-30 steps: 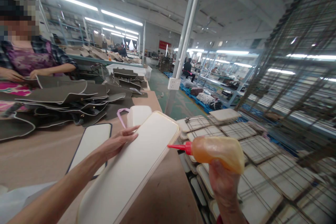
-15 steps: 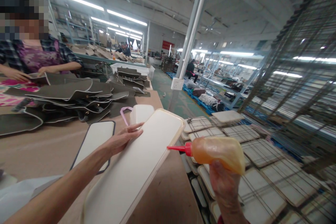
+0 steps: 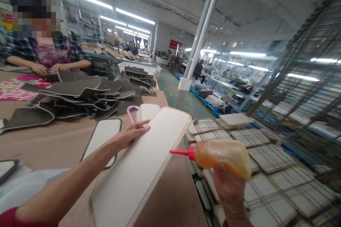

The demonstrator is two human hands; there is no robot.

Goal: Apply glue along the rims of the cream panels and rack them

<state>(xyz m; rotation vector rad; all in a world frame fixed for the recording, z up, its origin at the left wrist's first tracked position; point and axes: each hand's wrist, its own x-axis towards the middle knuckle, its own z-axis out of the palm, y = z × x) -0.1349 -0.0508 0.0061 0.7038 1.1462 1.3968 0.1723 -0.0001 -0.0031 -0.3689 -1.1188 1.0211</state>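
A long white panel [image 3: 149, 163] with rounded corners and a pale edge lies tilted over the table in front of me. My left hand [image 3: 134, 133] grips its left edge, fingers resting on the white face and the thumb hidden. In my right hand [image 3: 230, 186] is a squeeze bottle [image 3: 222, 156] of amber liquid, held on its side. Its red nozzle touches or nearly touches the panel's right edge. Left of the panel, a smaller dark-rimmed white panel [image 3: 102, 138] lies on the brown table. Behind it stands a white container [image 3: 149, 110] beside a lilac loop.
Dark grey sheets with white edges [image 3: 80, 88] are heaped at the table's left. Across from me a co-worker [image 3: 50, 53] handles one. To the right, wire racks [image 3: 269, 158] hold several pale panels; another rack stands upright. A post with a socket [image 3: 184, 84] rises beyond the table.
The view has turned slightly left, so the scene sits further right. The nozzle has slid a little along the panel's right edge, toward me. Both hands keep their holds.
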